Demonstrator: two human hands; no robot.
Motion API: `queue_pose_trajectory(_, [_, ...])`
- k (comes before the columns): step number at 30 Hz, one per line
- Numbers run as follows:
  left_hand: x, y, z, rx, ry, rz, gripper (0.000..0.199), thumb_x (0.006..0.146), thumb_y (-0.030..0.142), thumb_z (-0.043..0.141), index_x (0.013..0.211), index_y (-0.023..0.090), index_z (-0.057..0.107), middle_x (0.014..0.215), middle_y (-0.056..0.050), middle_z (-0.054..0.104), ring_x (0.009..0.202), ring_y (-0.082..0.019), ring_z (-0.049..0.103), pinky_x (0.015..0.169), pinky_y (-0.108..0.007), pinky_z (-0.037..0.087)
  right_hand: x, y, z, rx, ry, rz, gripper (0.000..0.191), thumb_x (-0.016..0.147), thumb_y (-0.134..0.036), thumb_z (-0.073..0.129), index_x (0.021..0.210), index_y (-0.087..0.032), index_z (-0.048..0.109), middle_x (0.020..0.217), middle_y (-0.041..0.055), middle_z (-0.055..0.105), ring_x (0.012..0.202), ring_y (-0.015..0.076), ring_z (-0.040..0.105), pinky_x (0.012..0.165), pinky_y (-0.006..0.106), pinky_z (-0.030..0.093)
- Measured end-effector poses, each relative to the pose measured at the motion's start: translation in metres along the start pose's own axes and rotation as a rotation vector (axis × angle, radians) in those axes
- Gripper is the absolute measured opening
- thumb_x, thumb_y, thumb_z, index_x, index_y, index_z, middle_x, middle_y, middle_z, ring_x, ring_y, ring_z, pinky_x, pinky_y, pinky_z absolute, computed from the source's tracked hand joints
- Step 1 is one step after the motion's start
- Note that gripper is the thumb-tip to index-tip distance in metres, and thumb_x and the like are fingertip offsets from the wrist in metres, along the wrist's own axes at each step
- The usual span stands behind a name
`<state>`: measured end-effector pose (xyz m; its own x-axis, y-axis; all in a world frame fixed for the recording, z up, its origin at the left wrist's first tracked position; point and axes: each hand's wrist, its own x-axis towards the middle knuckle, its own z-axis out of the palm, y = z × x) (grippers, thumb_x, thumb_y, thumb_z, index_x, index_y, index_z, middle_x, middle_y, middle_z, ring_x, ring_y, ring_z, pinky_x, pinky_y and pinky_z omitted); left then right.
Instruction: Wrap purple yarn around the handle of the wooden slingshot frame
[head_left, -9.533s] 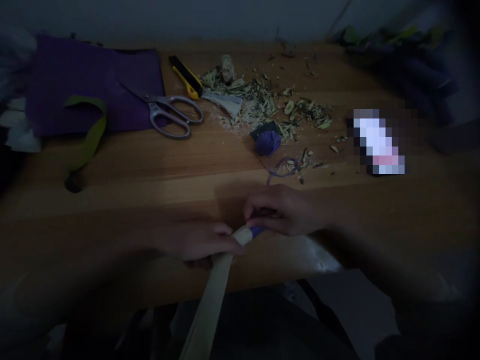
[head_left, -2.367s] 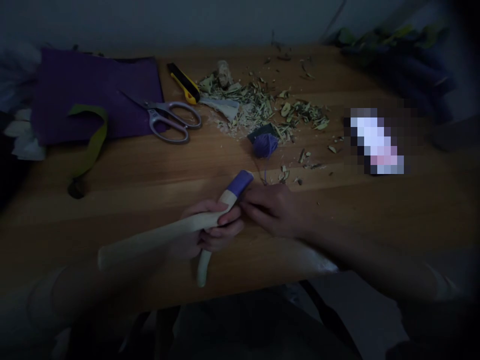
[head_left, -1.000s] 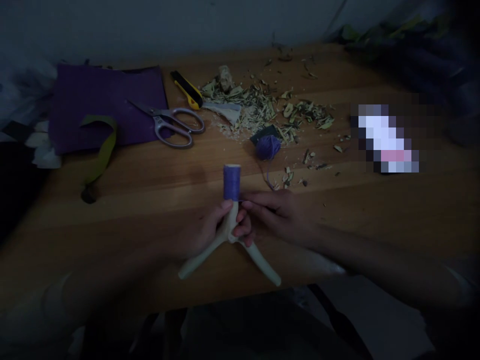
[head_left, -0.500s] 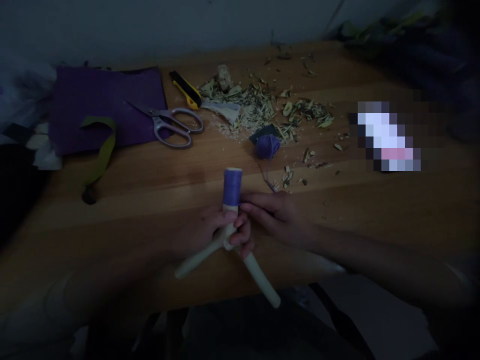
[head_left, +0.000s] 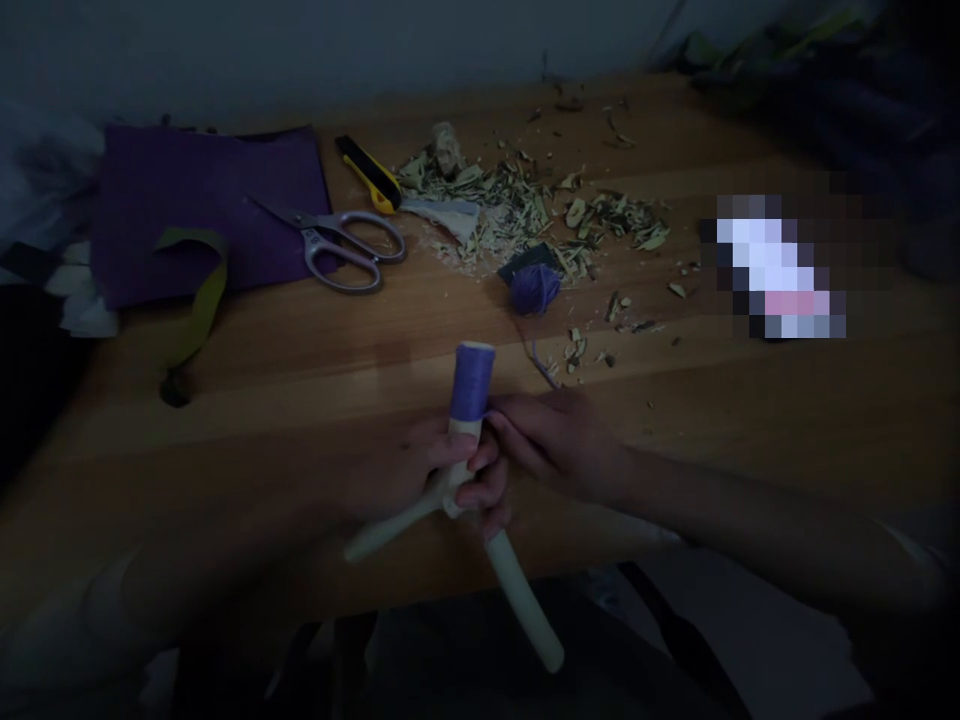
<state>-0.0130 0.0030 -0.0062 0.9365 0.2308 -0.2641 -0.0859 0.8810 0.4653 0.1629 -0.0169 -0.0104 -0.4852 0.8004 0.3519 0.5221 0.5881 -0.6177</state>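
A pale, peeled Y-shaped stick [head_left: 525, 605] hangs over the table's near edge, its two prongs pointing down. Purple thread [head_left: 472, 385] is wound tightly round its upper stem. My left hand [head_left: 442, 465] is wrapped round the stem just below the winding. Beside it, my right hand [head_left: 559, 435] pinches the loose purple thread close to the lower end of the winding. From there the thread runs up to a purple ball of yarn [head_left: 535, 290], which rests by a small dark piece on the table.
On the wooden table [head_left: 337, 370] lie scissors [head_left: 345, 250], a purple sheet [head_left: 210, 215], a green strip [head_left: 206, 300], a yellow-black cutter [head_left: 371, 178] and a heap of shavings [head_left: 502, 205]. A blurred-out object [head_left: 776, 265] lies at the right.
The stick's top has tilted to the right and its right prong reaches lower. Both hands stay closed, and my right hand has shifted slightly. The view has moved a little.
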Motion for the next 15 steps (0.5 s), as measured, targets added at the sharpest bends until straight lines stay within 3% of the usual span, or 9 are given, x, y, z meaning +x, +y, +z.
queue_pose_trajectory(3, [0.0004, 0.0009, 0.0010, -0.031, -0.012, 0.015, 0.023, 0.079, 0.039, 0.054, 0.069, 0.019, 0.048, 0.056, 0.005, 0.045, 0.057, -0.012, 0.054, 0.078, -0.035, 0.046, 0.0009, 0.0005, 0.0005, -0.041, 0.017, -0.002, 0.034, 0.093, -0.025, 0.033, 0.071, -0.015, 0.055, 0.055, -0.0002, 0.058, 0.046, 0.0071, 0.050, 0.046, 0.019, 0.034])
queue_pose_trajectory(8, [-0.0014, 0.0063, 0.0050, -0.007, 0.043, 0.019, 0.018, 0.081, 0.029, 0.052, 0.067, 0.018, 0.049, 0.057, 0.005, 0.044, 0.058, -0.010, 0.052, 0.081, -0.037, 0.046, 0.0032, 0.0047, -0.0002, -0.064, -0.100, 0.032, 0.039, 0.095, -0.035, 0.025, 0.085, -0.015, 0.057, 0.056, 0.0005, 0.058, 0.046, 0.0091, 0.051, 0.044, 0.020, 0.033])
queue_pose_trajectory(12, [-0.0024, 0.0075, 0.0030, 0.044, 0.028, 0.021, 0.017, 0.083, 0.028, 0.049, 0.070, 0.018, 0.048, 0.057, 0.006, 0.043, 0.059, -0.010, 0.054, 0.079, -0.033, 0.046, 0.0035, 0.0046, 0.0006, 0.156, -0.130, 0.149, 0.032, 0.094, -0.035, 0.029, 0.098, -0.015, 0.053, 0.080, 0.0067, 0.064, 0.065, 0.0138, 0.060, 0.056, 0.024, 0.043])
queue_pose_trajectory(15, [-0.0021, 0.0080, -0.0008, 0.092, -0.019, 0.020, 0.020, 0.082, 0.033, 0.050, 0.070, 0.018, 0.045, 0.059, 0.005, 0.048, 0.062, -0.013, 0.058, 0.078, -0.033, 0.045, 0.0059, 0.0017, 0.0011, 0.405, -0.057, 0.264, 0.017, 0.090, -0.030, 0.040, 0.096, -0.017, 0.048, 0.090, 0.0054, 0.062, 0.082, 0.0145, 0.060, 0.071, 0.027, 0.046])
